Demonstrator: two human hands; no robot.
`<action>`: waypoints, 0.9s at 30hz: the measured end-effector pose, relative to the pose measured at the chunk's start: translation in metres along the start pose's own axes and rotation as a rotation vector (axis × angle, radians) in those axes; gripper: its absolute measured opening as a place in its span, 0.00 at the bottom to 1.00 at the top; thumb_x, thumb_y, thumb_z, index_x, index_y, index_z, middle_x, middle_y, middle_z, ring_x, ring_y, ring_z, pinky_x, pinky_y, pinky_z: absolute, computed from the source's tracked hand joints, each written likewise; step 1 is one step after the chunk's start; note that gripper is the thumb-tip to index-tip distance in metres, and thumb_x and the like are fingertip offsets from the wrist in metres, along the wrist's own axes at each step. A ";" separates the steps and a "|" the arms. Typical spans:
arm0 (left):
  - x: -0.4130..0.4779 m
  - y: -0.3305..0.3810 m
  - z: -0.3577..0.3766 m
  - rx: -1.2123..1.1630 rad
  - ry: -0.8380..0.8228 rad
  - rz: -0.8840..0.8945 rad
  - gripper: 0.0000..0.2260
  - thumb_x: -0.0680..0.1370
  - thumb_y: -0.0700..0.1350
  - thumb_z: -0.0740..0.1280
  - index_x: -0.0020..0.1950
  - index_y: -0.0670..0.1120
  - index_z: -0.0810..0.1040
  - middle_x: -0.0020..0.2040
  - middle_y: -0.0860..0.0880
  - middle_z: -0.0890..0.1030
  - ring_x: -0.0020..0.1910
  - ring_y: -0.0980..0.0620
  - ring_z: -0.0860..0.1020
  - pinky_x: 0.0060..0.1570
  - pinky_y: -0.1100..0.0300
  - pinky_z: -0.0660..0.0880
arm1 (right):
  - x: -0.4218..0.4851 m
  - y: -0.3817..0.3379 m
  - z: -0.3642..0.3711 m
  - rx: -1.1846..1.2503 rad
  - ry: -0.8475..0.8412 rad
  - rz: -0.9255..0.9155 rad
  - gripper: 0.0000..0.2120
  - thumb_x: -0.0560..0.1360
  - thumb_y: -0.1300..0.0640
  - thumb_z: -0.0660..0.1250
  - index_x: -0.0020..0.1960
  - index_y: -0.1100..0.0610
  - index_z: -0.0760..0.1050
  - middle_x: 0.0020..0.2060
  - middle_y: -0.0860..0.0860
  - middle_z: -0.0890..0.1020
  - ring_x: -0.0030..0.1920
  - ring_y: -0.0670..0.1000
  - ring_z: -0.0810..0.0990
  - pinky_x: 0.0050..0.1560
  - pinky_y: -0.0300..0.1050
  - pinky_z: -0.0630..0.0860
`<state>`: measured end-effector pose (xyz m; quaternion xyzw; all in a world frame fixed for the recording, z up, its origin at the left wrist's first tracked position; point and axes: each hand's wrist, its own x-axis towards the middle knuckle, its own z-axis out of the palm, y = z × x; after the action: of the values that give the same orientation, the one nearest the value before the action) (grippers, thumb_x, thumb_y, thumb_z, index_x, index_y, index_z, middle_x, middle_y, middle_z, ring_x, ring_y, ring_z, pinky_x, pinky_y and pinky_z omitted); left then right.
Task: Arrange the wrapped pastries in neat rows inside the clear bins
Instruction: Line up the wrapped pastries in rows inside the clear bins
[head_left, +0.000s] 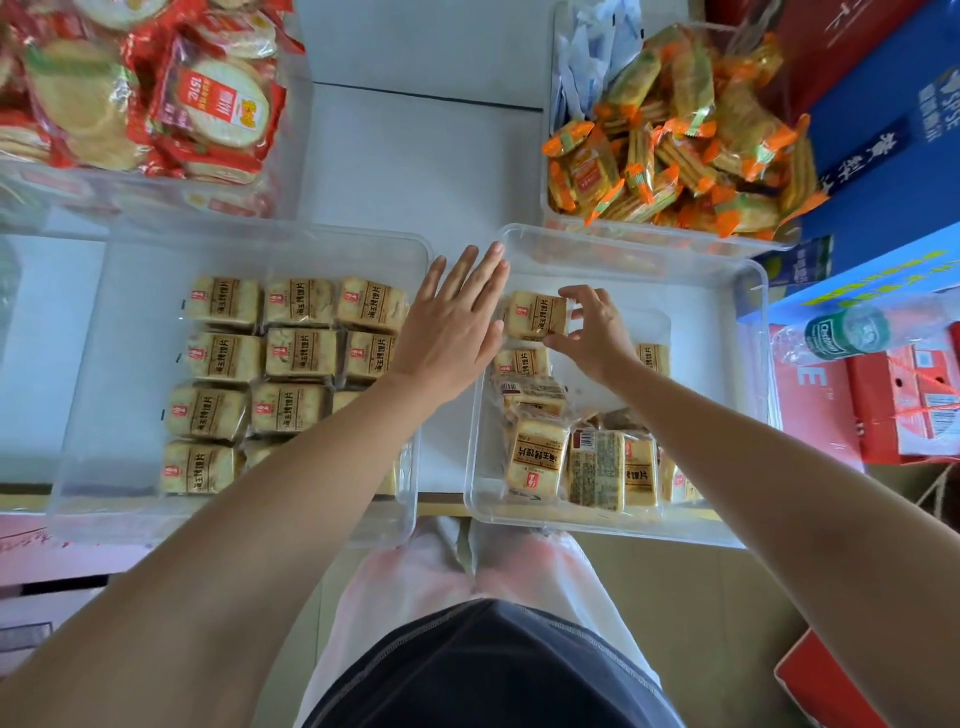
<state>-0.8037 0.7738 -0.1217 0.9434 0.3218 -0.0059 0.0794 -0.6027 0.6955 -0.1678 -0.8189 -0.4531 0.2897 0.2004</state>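
Two clear bins stand side by side on the white table. The left bin (130, 270) holds tan wrapped pastries (298, 353) laid in neat rows. In the right bin (737, 322) a few pastries lie along the left wall and several more are jumbled at the near end (595, 470). My right hand (595, 332) pinches one wrapped pastry (535, 314) at the far left of the right bin. My left hand (454, 322) hovers flat with fingers spread over the gap between the bins, holding nothing.
A bin of red-wrapped round crackers (208, 104) sits at the back left. At the back right is a bin of orange-wrapped biscuits (675, 145). Blue and red cartons (893, 171) and a green-capped bottle (847, 332) crowd the right side.
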 end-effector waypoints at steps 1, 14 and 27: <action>0.000 0.000 0.000 0.000 0.003 -0.001 0.27 0.81 0.52 0.41 0.79 0.44 0.51 0.80 0.47 0.49 0.78 0.47 0.52 0.77 0.46 0.49 | 0.001 -0.001 0.000 0.018 0.020 -0.003 0.28 0.69 0.60 0.74 0.66 0.57 0.67 0.60 0.55 0.70 0.55 0.50 0.75 0.55 0.43 0.77; 0.001 0.003 0.000 0.004 0.010 -0.008 0.28 0.81 0.53 0.40 0.79 0.43 0.51 0.80 0.45 0.50 0.79 0.45 0.50 0.76 0.45 0.50 | -0.003 0.016 -0.021 0.109 0.012 0.074 0.21 0.73 0.56 0.70 0.65 0.52 0.70 0.57 0.48 0.76 0.52 0.47 0.78 0.51 0.40 0.75; 0.021 0.021 0.007 -0.101 0.016 -0.026 0.27 0.83 0.51 0.48 0.79 0.40 0.48 0.80 0.44 0.46 0.79 0.47 0.43 0.77 0.49 0.45 | -0.012 0.066 -0.032 -0.380 -0.081 0.239 0.30 0.65 0.57 0.77 0.64 0.56 0.71 0.58 0.56 0.74 0.60 0.57 0.68 0.57 0.51 0.70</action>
<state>-0.7740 0.7693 -0.1272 0.9340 0.3346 0.0167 0.1244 -0.5449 0.6497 -0.1791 -0.8774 -0.4072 0.2536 -0.0115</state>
